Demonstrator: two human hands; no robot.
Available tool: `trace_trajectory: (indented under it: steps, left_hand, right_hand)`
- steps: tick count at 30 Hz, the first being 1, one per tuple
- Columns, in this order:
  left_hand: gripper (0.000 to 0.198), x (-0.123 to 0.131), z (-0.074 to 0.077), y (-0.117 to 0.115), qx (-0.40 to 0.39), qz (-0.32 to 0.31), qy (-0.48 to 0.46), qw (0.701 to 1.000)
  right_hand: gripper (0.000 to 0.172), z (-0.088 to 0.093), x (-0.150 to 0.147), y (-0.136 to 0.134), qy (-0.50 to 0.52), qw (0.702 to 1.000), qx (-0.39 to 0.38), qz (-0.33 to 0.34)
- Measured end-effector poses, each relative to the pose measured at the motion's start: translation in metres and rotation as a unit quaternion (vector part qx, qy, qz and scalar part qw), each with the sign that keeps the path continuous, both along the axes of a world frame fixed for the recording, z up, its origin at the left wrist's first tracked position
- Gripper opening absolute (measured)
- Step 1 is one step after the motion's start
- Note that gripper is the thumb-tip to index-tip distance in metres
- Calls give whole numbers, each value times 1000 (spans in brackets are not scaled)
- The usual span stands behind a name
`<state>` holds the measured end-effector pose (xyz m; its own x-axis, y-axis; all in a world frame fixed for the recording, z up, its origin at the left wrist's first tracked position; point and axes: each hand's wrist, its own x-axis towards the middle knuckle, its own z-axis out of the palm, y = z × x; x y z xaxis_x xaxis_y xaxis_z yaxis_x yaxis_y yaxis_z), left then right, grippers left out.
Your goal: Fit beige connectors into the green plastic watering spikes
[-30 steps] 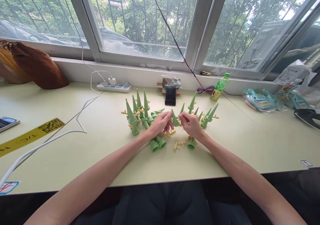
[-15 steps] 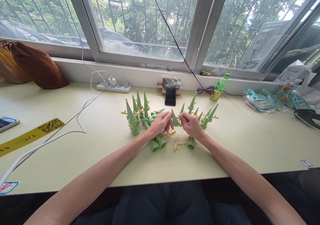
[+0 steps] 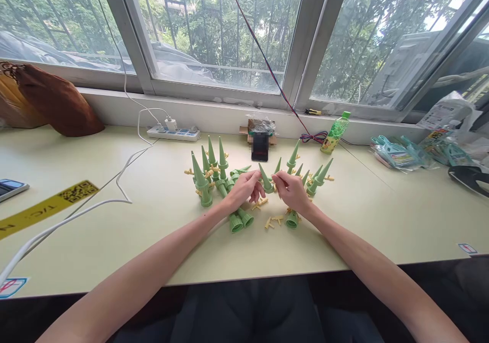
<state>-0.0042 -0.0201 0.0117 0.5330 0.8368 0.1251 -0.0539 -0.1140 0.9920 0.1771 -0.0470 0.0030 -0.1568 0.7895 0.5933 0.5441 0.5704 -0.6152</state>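
Note:
Above the middle of the table, my left hand [image 3: 246, 188] is closed in a pinch on a pale green plastic watering spike [image 3: 266, 180], its point up and leaning left. My right hand [image 3: 291, 189] is closed against the spike's right side; a trace of yellow, seemingly a small valve, shows at its fingertips, mostly hidden. Left of my hands stand several green spikes [image 3: 205, 193] with yellow valves sticking out. More spikes [image 3: 320, 177] stand on the right. Green spikes with open ends [image 3: 237, 224] lie under my left wrist. Loose yellow valves [image 3: 269, 223] lie between my forearms.
A phone [image 3: 260, 147] leans on a small box behind the spikes. Toward the window are a power strip [image 3: 173, 133], a green drink bottle [image 3: 336, 133] and a bundled cable [image 3: 314, 137]. Bagged teal items [image 3: 399, 152] lie right. A white cable [image 3: 124, 193] crosses the left side.
The held spike has shifted slightly up and its tip leans a little more to the left. Both hands stay almost in place, and the other pieces have not moved.

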Motion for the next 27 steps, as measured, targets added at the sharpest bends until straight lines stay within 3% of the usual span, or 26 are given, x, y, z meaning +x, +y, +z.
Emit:
trace_trajectory:
  steps: [15, 27]
  left_hand:
    - [45, -1, 3, -1, -10, -8, -2, 1000]
    - [43, -1, 1, -3, 74, 13, 42, 996]
  right_hand:
    - [35, -4, 3, 3, -16, 999, 26, -21]
    - [36, -2, 3, 4, -3, 999, 29, -36]
